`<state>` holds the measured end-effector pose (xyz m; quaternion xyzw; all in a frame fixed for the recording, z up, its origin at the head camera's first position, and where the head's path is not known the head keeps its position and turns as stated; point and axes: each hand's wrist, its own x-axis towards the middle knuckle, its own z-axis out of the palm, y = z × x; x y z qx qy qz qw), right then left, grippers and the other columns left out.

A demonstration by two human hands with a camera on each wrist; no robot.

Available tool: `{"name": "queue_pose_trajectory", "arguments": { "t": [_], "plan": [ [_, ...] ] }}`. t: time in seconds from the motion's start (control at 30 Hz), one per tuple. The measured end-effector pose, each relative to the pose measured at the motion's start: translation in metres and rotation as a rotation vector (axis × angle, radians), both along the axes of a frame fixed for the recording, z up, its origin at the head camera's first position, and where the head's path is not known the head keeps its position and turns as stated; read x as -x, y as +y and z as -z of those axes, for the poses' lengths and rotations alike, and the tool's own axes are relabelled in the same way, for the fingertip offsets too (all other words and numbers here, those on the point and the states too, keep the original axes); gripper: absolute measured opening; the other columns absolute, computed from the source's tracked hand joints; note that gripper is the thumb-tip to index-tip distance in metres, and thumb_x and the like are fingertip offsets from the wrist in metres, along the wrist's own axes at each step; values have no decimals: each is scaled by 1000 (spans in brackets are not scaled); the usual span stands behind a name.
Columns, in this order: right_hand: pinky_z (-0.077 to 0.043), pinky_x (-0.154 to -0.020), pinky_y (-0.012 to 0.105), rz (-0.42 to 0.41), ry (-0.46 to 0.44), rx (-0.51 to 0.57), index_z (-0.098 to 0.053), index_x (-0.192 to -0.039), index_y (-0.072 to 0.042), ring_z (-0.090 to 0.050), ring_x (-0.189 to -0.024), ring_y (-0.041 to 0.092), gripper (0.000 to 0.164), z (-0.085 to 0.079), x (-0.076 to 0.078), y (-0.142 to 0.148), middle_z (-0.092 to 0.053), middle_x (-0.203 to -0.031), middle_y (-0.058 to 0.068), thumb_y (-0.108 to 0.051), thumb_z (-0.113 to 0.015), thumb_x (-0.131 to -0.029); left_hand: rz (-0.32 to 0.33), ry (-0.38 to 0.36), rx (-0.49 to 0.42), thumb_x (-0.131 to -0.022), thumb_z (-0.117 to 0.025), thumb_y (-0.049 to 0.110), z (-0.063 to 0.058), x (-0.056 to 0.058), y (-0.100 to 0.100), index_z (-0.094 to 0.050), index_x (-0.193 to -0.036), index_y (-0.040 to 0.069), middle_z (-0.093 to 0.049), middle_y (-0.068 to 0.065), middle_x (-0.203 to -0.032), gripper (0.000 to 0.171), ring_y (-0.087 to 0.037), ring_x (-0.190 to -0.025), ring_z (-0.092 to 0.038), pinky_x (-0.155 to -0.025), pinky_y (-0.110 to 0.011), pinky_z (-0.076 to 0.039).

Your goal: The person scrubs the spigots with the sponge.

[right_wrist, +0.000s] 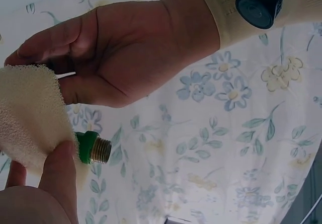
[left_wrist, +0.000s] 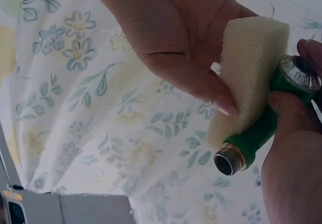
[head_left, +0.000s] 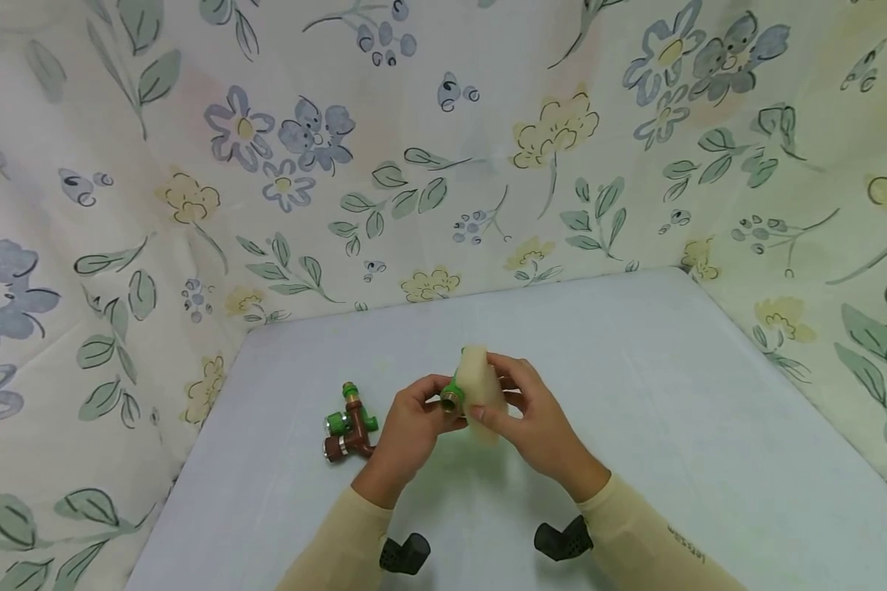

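Observation:
Over the table in the head view, my left hand [head_left: 410, 427] grips a green pipe valve [head_left: 451, 398] with a threaded metal end. My right hand [head_left: 540, 427] holds a cream sponge block [head_left: 480, 386] against its side, thumb on the near face and fingers behind. In the left wrist view, the left thumb [left_wrist: 292, 113] presses on the green body beside a shiny metal-rimmed knob [left_wrist: 300, 74]. Most of the valve is hidden behind the sponge in the right wrist view; its threaded end [right_wrist: 101, 150] shows past the edge.
Left of the hands, a brown valve [head_left: 358, 431] and a green valve [head_left: 336, 423] lie close together on the white table [head_left: 636, 377]. The left forearm partly covers the brown one. A flowered cloth [head_left: 429, 197] hangs behind the table's far edge.

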<state>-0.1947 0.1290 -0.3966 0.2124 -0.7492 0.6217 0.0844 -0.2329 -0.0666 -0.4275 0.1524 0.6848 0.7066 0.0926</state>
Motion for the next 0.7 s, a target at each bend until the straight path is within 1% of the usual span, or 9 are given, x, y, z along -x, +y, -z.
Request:
{"name": "queue_pose_trajectory", "arguments": {
  "t": [0.13,0.2,0.33,0.4,0.5,0.63,0.7],
  "plan": [
    [-44,-95,50,-39,20,10,-42,-141,-9,-49,-112,28,60,-3,-2,-2,-46,-127,7,-8,-70,-88,-9,-28,-5,-91,-66,8,0,2,-2,-62,-113,1,-58,-17,-115,23,-29,-98,-65,-81,-41,-55],
    [-44,-95,50,-80,19,30,-42,-141,-9,-49,-112,28,60,-5,-3,-2,-47,-128,6,-6,-70,-88,-21,-37,11,-93,-63,5,-3,1,-3,-63,-112,1,-59,-17,-113,20,-28,-98,-65,-81,-41,-55],
    [-44,-95,49,-179,30,61,-43,-140,-9,-49,-113,29,60,-9,-6,-4,-47,-128,6,-3,-70,-86,-61,-40,65,-93,-58,1,-16,-5,-2,-64,-109,5,-62,-13,-109,18,-26,-97,-65,-80,-39,-55],
    [-45,-94,48,-204,41,68,-44,-139,-9,-49,-112,29,61,-11,-6,-5,-48,-127,6,-2,-71,-86,-76,-35,85,-92,-57,1,-22,-8,-1,-65,-108,5,-62,-12,-108,18,-25,-97,-64,-80,-38,-55],
    [-46,-94,47,-190,51,65,-45,-139,-11,-49,-111,27,61,-12,-6,-5,-48,-125,5,-3,-72,-85,-74,-34,73,-92,-58,0,-27,-10,0,-64,-108,5,-62,-12,-108,18,-25,-98,-63,-81,-39,-55],
    [-45,-94,48,-157,44,53,-45,-139,-11,-50,-111,28,62,-11,-6,-4,-49,-123,6,-4,-73,-85,-56,-41,59,-91,-59,-1,-29,-10,0,-64,-108,4,-62,-13,-109,19,-26,-99,-64,-82,-39,-54],
    [-45,-95,49,-141,36,45,-44,-139,-10,-50,-111,28,62,-11,-6,-4,-49,-122,7,-5,-73,-85,-51,-34,55,-90,-60,-1,-29,-10,0,-64,-108,3,-62,-13,-109,19,-26,-99,-64,-82,-39,-54]
  ]
}}
